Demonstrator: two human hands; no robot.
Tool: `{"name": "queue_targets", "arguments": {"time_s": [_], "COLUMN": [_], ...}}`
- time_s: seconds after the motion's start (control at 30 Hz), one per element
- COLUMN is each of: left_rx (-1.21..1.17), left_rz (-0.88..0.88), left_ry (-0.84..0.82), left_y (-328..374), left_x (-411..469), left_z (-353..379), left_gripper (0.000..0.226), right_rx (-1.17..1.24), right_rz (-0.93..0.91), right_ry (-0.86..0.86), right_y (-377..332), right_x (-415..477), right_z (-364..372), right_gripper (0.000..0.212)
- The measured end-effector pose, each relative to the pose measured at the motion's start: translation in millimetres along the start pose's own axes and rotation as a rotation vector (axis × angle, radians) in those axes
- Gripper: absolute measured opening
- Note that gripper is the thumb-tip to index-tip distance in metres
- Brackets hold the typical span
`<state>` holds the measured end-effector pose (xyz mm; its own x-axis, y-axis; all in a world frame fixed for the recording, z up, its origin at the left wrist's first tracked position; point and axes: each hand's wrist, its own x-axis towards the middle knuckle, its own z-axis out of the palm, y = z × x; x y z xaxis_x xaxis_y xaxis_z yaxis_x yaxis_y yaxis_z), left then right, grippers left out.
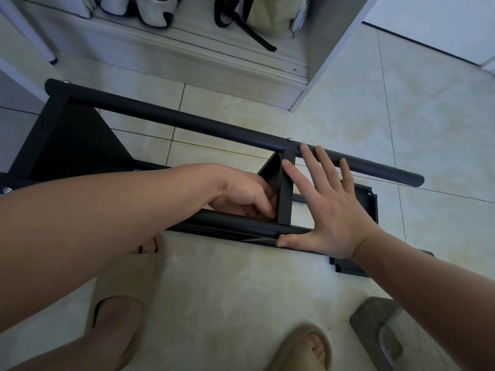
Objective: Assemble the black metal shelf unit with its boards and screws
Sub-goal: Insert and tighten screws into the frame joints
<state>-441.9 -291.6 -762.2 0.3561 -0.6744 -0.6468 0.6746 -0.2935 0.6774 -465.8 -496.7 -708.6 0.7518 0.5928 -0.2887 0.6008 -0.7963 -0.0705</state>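
The shelf unit (134,111) lies on its side on the tiled floor (241,290), partly built. Two long tubes run across the view, a far tube (375,170) and a near tube (227,219). Two boards already span them: an end board (69,145) at the left and a middle board (285,194) under the hands.

Screw heads show at the joints: one screw (289,139) on the far tube above the middle board, and a second screw (281,236) on the near tube. How tight they are cannot be told.

The left hand (243,195) reaches between the tubes with its fingers curled at the edge of the middle board, seemingly gripping it. Whether it also pinches a small part is hidden. The right hand (332,210) is spread flat with straight fingers, fingertips on the far tube and thumb on the near tube, touching the second screw — bracing the frame, by the look of it.

The job looks about two-thirds done. A third board (367,202) lies on the floor under the tubes' right ends and appears unfixed, so fitting and screwing it is likely what is left. More black bars show below the frame, but how many posts are on is unclear.
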Motion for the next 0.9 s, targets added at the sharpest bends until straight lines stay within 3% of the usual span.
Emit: {"name": "queue_targets", "arguments": {"time_s": [0.57,0.9], "left_rx": [0.039,-0.005], "left_rz": [0.029,-0.078], "left_ry": [0.004,-0.005], "left_y": [1.5,-1.6], "left_x": [-3.7,0.2], "left_z": [3.2,-0.6], "left_gripper": [0.02,0.026], "right_rx": [-0.003,-0.011], "right_rz": [0.002,-0.001], "right_ry": [0.004,0.016], "right_y": [-0.3,0.4], "right_x": [-0.2,0.0], "right_z": [0.1,1.5], "right_gripper": [0.124,0.124]}}
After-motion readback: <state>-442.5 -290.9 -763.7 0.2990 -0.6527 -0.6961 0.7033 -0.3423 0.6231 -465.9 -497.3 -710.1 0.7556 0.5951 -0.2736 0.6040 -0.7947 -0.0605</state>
